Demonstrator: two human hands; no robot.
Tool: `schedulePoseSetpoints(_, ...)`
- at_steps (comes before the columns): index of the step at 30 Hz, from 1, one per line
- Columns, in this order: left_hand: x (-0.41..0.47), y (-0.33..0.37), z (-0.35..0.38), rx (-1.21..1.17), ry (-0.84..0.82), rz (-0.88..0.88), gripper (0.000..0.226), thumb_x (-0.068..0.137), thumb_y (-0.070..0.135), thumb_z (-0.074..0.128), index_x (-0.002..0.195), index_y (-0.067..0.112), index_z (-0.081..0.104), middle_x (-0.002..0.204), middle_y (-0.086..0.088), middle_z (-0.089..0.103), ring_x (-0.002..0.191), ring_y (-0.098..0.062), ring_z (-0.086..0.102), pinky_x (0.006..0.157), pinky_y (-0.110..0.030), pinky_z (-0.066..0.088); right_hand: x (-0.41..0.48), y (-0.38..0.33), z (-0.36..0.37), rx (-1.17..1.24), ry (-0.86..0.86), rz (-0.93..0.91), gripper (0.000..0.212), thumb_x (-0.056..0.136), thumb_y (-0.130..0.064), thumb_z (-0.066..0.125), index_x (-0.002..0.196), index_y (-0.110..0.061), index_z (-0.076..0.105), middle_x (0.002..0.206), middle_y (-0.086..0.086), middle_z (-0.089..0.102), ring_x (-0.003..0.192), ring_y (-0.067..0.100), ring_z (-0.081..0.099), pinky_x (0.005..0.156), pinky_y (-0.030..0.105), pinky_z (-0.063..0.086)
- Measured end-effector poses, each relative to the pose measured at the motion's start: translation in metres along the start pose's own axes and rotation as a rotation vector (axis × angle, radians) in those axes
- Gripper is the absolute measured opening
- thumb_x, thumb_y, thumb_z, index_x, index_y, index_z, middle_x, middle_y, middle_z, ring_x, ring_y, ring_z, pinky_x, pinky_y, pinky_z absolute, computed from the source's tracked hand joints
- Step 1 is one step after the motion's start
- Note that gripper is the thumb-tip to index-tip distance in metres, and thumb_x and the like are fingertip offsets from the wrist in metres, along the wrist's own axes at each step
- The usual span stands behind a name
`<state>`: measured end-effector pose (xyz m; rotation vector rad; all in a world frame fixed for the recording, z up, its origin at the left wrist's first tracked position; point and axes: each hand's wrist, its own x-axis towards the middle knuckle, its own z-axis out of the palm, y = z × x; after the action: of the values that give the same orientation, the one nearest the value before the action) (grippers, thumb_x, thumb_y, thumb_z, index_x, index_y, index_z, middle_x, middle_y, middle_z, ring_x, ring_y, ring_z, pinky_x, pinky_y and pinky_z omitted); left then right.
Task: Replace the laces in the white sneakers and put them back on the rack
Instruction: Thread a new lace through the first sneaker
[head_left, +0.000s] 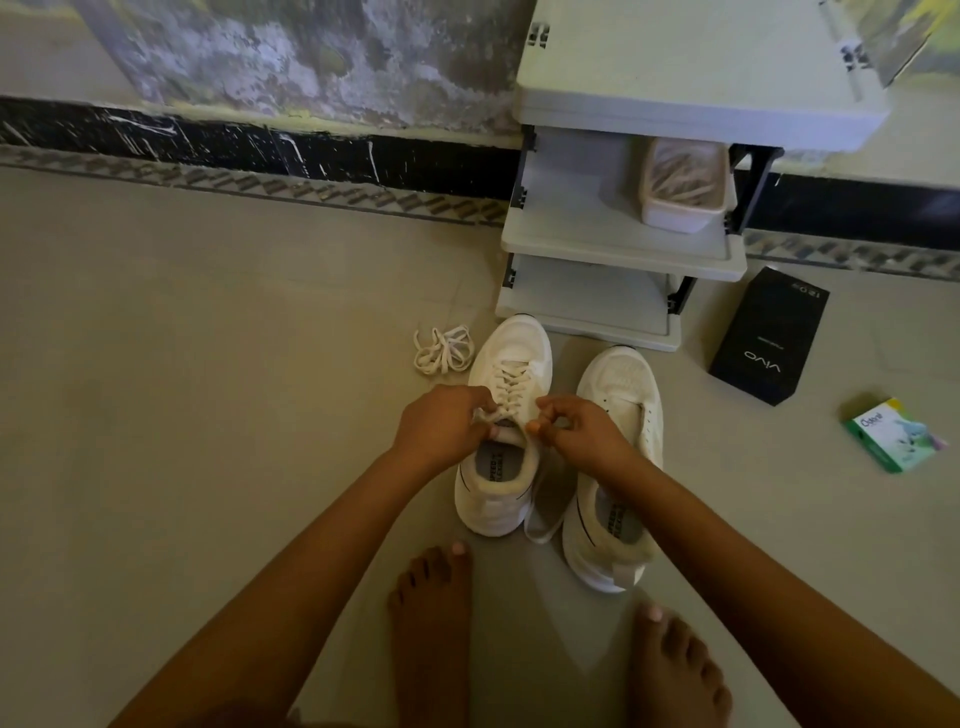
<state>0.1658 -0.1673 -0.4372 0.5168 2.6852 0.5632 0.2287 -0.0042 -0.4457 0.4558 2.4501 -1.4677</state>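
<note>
Two white sneakers stand on the floor in front of the rack (618, 244). The left sneaker (511, 358) is laced up its front; the right sneaker (621, 384) shows no lace. My left hand (441, 423) pinches a lace end at the top eyelets of the left sneaker. My right hand (576, 423) pinches the other lace end on the opposite side of the tongue. A loose bundle of white laces (443, 349) lies on the floor just left of the left sneaker's toe.
A white tub (680, 208) of laces sits on the rack's middle shelf. A black phone box (769, 338) and a small green box (891, 434) lie on the floor to the right. My bare feet (431, 618) stand behind the sneakers. A wall runs along the back.
</note>
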Motion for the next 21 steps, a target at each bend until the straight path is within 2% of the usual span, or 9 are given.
schedulePoseSetpoints(2, 0.001, 0.001, 0.002, 0.009, -0.005, -0.005, 0.031, 0.083, 0.036, 0.064, 0.114, 0.029, 0.062, 0.112, -0.001, 0.064, 0.103, -0.022, 0.059, 0.073, -0.027, 0.04, -0.001, -0.003, -0.001, 0.035, -0.028, 0.04, 0.027, 0.091, -0.019, 0.059, 0.065, -0.022, 0.05, 0.132, -0.001, 0.051, 0.12, 0.018, 0.047, 0.093, 0.022, 0.031)
schedulePoseSetpoints(3, 0.001, 0.001, 0.002, 0.013, -0.009, -0.011, 0.031, 0.083, 0.036, 0.064, 0.114, 0.029, 0.062, 0.112, -0.002, 0.064, 0.103, -0.022, 0.059, 0.073, -0.027, 0.04, -0.001, -0.003, -0.002, -0.002, -0.041, 0.042, 0.029, 0.091, -0.021, 0.058, 0.064, -0.02, 0.049, 0.122, -0.001, 0.054, 0.112, 0.017, 0.049, 0.091, 0.024, 0.033)
schedulePoseSetpoints(6, 0.0, -0.001, -0.004, 0.032, -0.043, -0.001, 0.034, 0.083, 0.037, 0.065, 0.115, 0.025, 0.062, 0.112, -0.004, 0.064, 0.103, -0.024, 0.058, 0.074, -0.027, 0.04, -0.005, -0.011, -0.006, -0.237, -0.138, 0.034, 0.035, 0.094, -0.025, 0.054, 0.06, -0.017, 0.045, 0.076, 0.003, 0.053, 0.07, 0.014, 0.05, 0.066, 0.023, 0.04)
schedulePoseSetpoints(8, -0.002, -0.001, -0.008, -0.018, -0.055, 0.044, 0.03, 0.089, 0.033, 0.059, 0.114, 0.019, 0.063, 0.11, -0.007, 0.064, 0.102, -0.025, 0.058, 0.074, -0.028, 0.04, -0.008, -0.015, -0.009, -0.289, -0.233, 0.09, 0.033, 0.095, -0.025, 0.05, 0.063, -0.02, 0.047, 0.065, -0.002, 0.048, 0.059, 0.009, 0.046, 0.054, 0.017, 0.035)
schedulePoseSetpoints(10, -0.006, 0.0, -0.016, -0.175, -0.035, 0.083, 0.023, 0.095, 0.022, 0.047, 0.108, 0.012, 0.063, 0.107, -0.008, 0.064, 0.098, -0.023, 0.058, 0.072, -0.026, 0.038, -0.013, -0.021, -0.016, -0.25, -0.273, 0.126, 0.031, 0.096, -0.025, 0.048, 0.066, -0.023, 0.048, 0.065, -0.005, 0.047, 0.059, 0.005, 0.044, 0.054, 0.017, 0.033)
schedulePoseSetpoints(14, -0.011, 0.005, -0.048, -0.341, 0.111, 0.146, 0.025, 0.094, 0.001, 0.04, 0.096, 0.001, 0.065, 0.101, -0.012, 0.066, 0.092, -0.016, 0.056, 0.073, -0.022, 0.038, -0.023, -0.053, -0.042, -0.155, -0.151, 0.079, 0.027, 0.096, -0.027, 0.048, 0.072, -0.019, 0.056, 0.072, -0.005, 0.051, 0.068, 0.009, 0.047, 0.063, 0.023, 0.037)
schedulePoseSetpoints(16, -0.01, 0.011, -0.067, -0.369, 0.134, 0.164, 0.026, 0.094, -0.002, 0.039, 0.099, 0.003, 0.064, 0.092, -0.01, 0.066, 0.083, -0.017, 0.059, 0.071, -0.021, 0.043, -0.026, -0.07, -0.058, -0.061, -0.106, 0.032, 0.024, 0.095, -0.023, 0.049, 0.074, -0.018, 0.06, 0.078, -0.012, 0.054, 0.076, 0.003, 0.049, 0.076, 0.026, 0.039)
schedulePoseSetpoints(18, -0.011, 0.021, -0.089, -0.442, 0.125, 0.159, 0.027, 0.094, -0.003, 0.037, 0.104, 0.01, 0.059, 0.085, -0.004, 0.064, 0.073, -0.011, 0.059, 0.067, -0.019, 0.046, -0.031, -0.09, -0.074, 0.054, -0.083, -0.032, 0.026, 0.095, -0.025, 0.05, 0.072, -0.017, 0.061, 0.088, -0.012, 0.062, 0.085, 0.0, 0.052, 0.091, 0.029, 0.038)
schedulePoseSetpoints(21, -0.015, 0.041, -0.129, -0.555, 0.159, 0.157, 0.018, 0.095, 0.001, 0.043, 0.095, 0.013, 0.057, 0.086, -0.001, 0.067, 0.076, -0.009, 0.062, 0.067, -0.019, 0.044, -0.04, -0.125, -0.094, 0.2, -0.034, -0.127, 0.034, 0.096, -0.027, 0.048, 0.065, -0.014, 0.056, 0.097, -0.006, 0.07, 0.099, 0.006, 0.059, 0.095, 0.026, 0.037)
